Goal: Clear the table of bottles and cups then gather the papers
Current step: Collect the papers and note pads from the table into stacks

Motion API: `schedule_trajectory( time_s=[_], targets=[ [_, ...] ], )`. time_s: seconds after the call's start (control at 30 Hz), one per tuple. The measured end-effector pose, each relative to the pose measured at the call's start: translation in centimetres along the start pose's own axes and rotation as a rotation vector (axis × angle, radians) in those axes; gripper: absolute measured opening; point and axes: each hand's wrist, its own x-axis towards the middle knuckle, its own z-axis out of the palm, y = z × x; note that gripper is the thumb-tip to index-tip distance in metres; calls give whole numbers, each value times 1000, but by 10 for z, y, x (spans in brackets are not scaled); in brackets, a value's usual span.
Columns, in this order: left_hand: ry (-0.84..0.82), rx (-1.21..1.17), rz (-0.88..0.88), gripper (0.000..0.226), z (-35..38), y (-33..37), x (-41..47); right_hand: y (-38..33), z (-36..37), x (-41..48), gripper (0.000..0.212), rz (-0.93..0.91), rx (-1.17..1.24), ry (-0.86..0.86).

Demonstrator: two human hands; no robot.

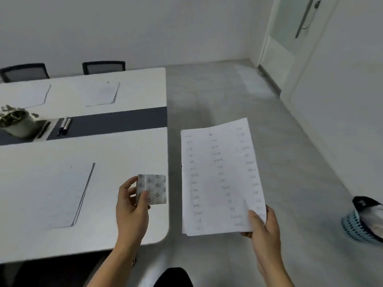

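Note:
My right hand (pixel 262 224) grips the lower right corner of a clipped sheaf of papers (pixel 219 177) with handwritten word columns, held over the floor beside the table end. My left hand (pixel 132 206) holds a small patterned tissue packet (pixel 152 189) above the near right corner of the white table (pixel 128 146). Another stack of papers (pixel 62 195) lies flat on the near side of the table. Two more paper stacks (pixel 102 93) (pixel 22 96) lie on the far side. No bottles or cups show.
A potted plant (pixel 16 123) and markers (pixel 65 125) sit on the table's dark centre strip. Two black chairs (pixel 103 67) stand behind the table. A blue patterned basket (pixel 364 220) rests on the grey floor at right. A door (pixel 294 32) is in the far corner.

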Motion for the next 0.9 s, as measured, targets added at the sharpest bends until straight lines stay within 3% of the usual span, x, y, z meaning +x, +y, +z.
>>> schedule_trajectory(
  time_s=[0.33, 0.67, 0.9],
  targets=[
    [322, -59, -195, 41, 55, -46, 104, -56, 104, 178, 22, -16, -218, -267],
    [427, -13, -284, 39, 100, -38, 244, -118, 222, 324, 21, -80, -390, -483],
    [716, 23, -435, 40, 137, -51, 278, -127, 324, 416, 22, -83, -513, -829]
  ],
)
